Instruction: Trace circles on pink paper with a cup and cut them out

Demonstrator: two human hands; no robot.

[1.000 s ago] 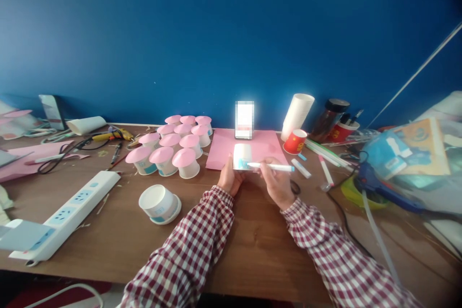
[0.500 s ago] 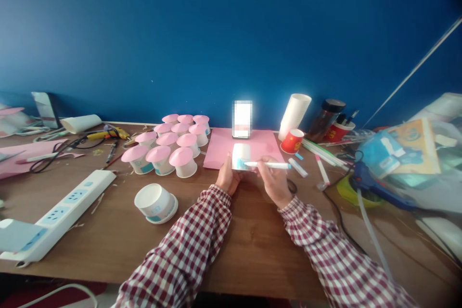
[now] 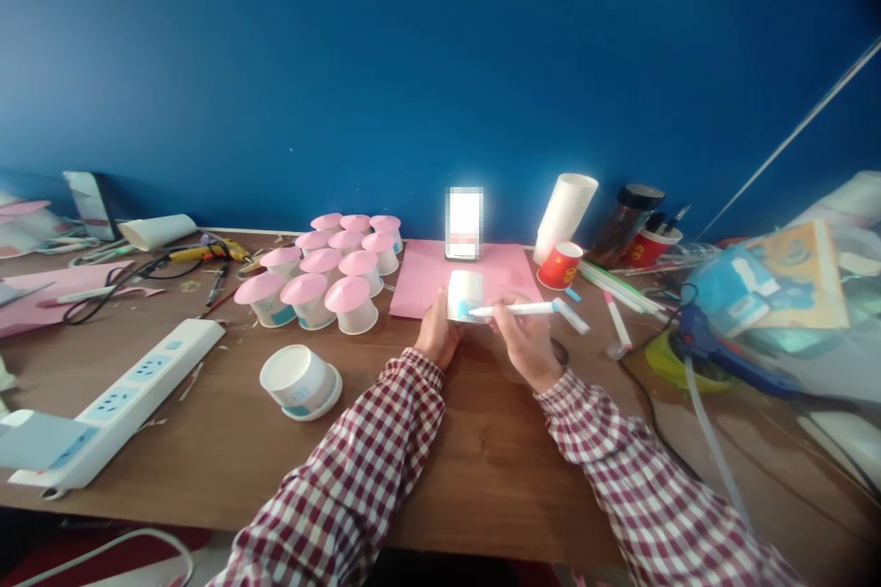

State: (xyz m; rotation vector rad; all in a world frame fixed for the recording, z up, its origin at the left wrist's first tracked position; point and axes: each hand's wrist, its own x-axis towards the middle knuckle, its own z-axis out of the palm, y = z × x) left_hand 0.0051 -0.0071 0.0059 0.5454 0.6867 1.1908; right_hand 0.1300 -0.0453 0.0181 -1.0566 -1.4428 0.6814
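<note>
I see the right hand's (image 3: pixel 529 347) fingers pinching a white marker (image 3: pixel 523 310), its tip at the blue print on a white paper cup (image 3: pixel 466 291); whether it touches, I cannot tell. The left hand (image 3: pixel 436 335) grips that cup's left side, by the near edge of a pink paper sheet (image 3: pixel 417 280). Pink-topped cups (image 3: pixel 348 293) border the sheet's left, a red paper cup (image 3: pixel 561 267) its right. Between the checked sleeves (image 3: pixel 375 440), I have brown tabletop (image 3: pixel 478 468) down to its front edge. A low stack of white cups (image 3: pixel 295 376) sits near the left sleeve.
</note>
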